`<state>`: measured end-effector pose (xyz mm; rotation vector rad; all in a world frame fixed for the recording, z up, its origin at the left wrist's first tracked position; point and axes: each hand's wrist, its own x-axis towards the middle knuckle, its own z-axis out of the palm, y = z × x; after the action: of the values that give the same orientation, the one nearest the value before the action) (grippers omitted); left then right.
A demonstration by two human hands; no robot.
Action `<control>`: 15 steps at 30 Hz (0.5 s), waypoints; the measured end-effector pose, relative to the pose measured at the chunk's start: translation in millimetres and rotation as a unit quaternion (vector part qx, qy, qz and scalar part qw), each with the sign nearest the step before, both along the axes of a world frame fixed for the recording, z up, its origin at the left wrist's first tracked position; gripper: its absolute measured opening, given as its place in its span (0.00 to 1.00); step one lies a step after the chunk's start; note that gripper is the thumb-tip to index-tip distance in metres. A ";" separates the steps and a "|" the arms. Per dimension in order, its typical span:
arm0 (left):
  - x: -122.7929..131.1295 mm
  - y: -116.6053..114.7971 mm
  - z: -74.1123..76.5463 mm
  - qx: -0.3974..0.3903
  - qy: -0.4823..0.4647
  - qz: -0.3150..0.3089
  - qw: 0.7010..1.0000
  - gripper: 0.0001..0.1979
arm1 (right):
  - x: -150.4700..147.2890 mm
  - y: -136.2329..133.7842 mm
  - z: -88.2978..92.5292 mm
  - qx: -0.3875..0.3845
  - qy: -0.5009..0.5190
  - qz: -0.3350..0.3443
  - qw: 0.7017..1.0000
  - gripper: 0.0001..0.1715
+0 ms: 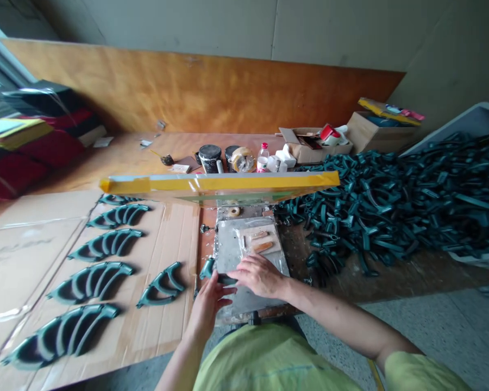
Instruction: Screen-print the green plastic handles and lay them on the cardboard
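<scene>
Over a grey plate (228,239) in front of me, my left hand (212,298) and my right hand (258,276) meet at a dark green curved part (207,268). The left thumb and fingers grip its near side. My right fingertips press on its right portion, and the hands hide much of its shape. Just beyond my right hand, a small board (271,239) with brown wooden-looking pieces lies on plastic film. To the left, a short nested group of green curved parts (162,285) rests on cardboard.
Cardboard (167,228) at left bears several rows of nested green parts (93,279). A yellow-edged shelf (228,184) spans above the plate. A large heap of green parts (375,201) fills the right side. Black cans (209,157), a bottle (263,156) and a box (305,149) stand behind.
</scene>
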<state>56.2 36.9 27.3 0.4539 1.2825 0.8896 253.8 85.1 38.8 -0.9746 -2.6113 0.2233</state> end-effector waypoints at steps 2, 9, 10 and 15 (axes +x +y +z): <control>-37.8 -6.9 -18.5 -0.031 0.050 0.056 0.997 0.20 | 35.2 11.8 -7.7 -0.018 -0.028 -0.092 0.995 0.10; -172.5 -20.1 -85.3 -0.197 0.236 0.172 0.936 0.19 | 205.3 59.4 -19.5 -0.124 -0.278 -0.491 0.816 0.24; -179.6 -19.9 -91.0 -0.208 0.251 0.165 0.931 0.18 | 216.0 60.0 -19.2 -0.147 -0.294 -0.493 0.805 0.25; -195.3 -18.7 -108.3 -0.164 0.324 0.128 0.923 0.15 | 218.1 62.4 -2.8 -0.171 -0.291 -0.458 0.822 0.11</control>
<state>-139.1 18.1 -81.0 0.3239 2.1008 0.7369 471.9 147.5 36.0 -2.6305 -2.2119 0.1504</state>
